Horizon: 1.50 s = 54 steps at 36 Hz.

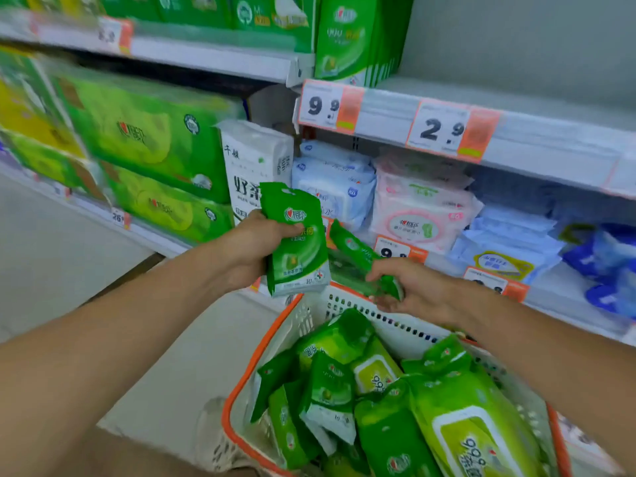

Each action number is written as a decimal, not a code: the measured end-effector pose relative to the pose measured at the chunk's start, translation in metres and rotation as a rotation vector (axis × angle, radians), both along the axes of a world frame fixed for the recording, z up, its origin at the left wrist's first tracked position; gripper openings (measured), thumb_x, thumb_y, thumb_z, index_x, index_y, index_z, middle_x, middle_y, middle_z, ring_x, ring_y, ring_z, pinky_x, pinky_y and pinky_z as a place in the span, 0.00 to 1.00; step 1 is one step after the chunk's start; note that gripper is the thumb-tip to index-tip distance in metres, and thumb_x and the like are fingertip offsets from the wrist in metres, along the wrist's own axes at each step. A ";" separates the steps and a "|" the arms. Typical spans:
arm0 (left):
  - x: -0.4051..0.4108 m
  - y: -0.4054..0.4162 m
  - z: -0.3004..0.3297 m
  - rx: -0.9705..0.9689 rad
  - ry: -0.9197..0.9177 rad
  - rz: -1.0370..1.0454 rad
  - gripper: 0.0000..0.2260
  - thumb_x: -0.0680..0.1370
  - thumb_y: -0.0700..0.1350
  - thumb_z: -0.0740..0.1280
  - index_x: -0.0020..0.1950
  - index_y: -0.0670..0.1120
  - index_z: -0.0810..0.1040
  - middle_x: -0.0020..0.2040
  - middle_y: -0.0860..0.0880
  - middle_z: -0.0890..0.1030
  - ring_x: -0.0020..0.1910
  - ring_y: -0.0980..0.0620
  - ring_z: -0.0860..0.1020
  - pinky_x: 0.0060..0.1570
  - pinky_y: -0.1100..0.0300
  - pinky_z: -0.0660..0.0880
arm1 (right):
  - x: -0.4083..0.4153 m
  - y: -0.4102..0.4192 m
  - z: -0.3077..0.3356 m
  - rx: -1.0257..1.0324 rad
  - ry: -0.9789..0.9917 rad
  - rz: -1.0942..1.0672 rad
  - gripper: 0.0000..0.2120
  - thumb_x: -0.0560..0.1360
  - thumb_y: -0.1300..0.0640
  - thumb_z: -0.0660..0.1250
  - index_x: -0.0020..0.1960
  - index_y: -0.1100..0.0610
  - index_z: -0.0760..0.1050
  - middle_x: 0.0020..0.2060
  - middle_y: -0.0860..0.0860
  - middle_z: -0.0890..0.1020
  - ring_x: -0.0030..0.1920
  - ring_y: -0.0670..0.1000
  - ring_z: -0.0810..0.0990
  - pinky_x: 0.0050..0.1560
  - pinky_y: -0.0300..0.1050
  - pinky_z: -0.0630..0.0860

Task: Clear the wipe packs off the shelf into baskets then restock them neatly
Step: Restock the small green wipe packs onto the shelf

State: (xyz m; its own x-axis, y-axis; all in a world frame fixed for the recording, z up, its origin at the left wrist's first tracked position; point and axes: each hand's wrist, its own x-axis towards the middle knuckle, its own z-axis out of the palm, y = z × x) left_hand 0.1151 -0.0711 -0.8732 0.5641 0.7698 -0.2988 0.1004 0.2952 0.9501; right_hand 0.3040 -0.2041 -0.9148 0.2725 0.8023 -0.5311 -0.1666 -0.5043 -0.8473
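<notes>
My left hand (253, 247) grips a small stack of green wipe packs (297, 241), held upright above the far rim of the basket. My right hand (414, 289) pinches another green wipe pack (361, 256) by its lower end, tilted, just over the basket's back edge. The white basket with an orange rim (241, 383) stands below, holding several small green packs (330, 390) and larger lime-green packs (461, 418). On the upper shelf a row of green packs (351, 39) stands upright at its left end.
The upper shelf (516, 108) to the right of the green packs is bare, with price tags 9.9 and 2.9. Below it lie blue (334, 180) and pink wipe packs (420, 208). Large green tissue bundles (137, 132) fill the left shelves. Floor lies at left.
</notes>
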 end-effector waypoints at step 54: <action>0.088 0.085 0.077 1.194 0.227 0.137 0.30 0.80 0.44 0.65 0.80 0.49 0.57 0.78 0.53 0.61 0.76 0.53 0.60 0.72 0.56 0.61 | 0.076 0.207 0.201 0.714 -0.637 -0.197 0.36 0.58 0.60 0.85 0.60 0.56 0.70 0.53 0.53 0.84 0.51 0.52 0.85 0.55 0.57 0.82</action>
State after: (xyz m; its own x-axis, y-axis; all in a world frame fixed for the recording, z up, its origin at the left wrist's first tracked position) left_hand 0.2034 0.0137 -0.7965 0.4835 0.6772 0.5547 0.3361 -0.7287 0.5966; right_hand 0.3800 0.0028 -0.7141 0.5035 0.7876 0.3552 0.4024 0.1500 -0.9031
